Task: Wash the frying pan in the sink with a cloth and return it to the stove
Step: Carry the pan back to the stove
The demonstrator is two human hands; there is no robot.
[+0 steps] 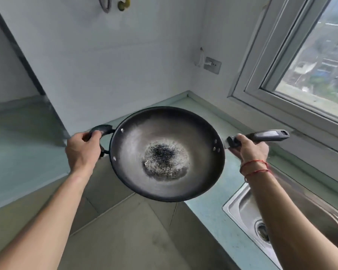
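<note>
I hold a dark round frying pan point(167, 152) in the air over the corner of the counter, with a patch of dark speckled residue and some liquid at its bottom. My left hand point(83, 151) grips the small loop handle on the pan's left side. My right hand point(248, 148) grips the long black handle on its right, near the pan's rim. The steel sink point(240, 207) lies at the lower right, below my right forearm. No cloth or stove is in view.
A pale green counter point(23, 158) runs along the left and along the window wall on the right. A window point(310, 61) stands above the sink. A wall socket point(212, 65) sits in the corner. The tiled floor point(125, 230) shows between the counters.
</note>
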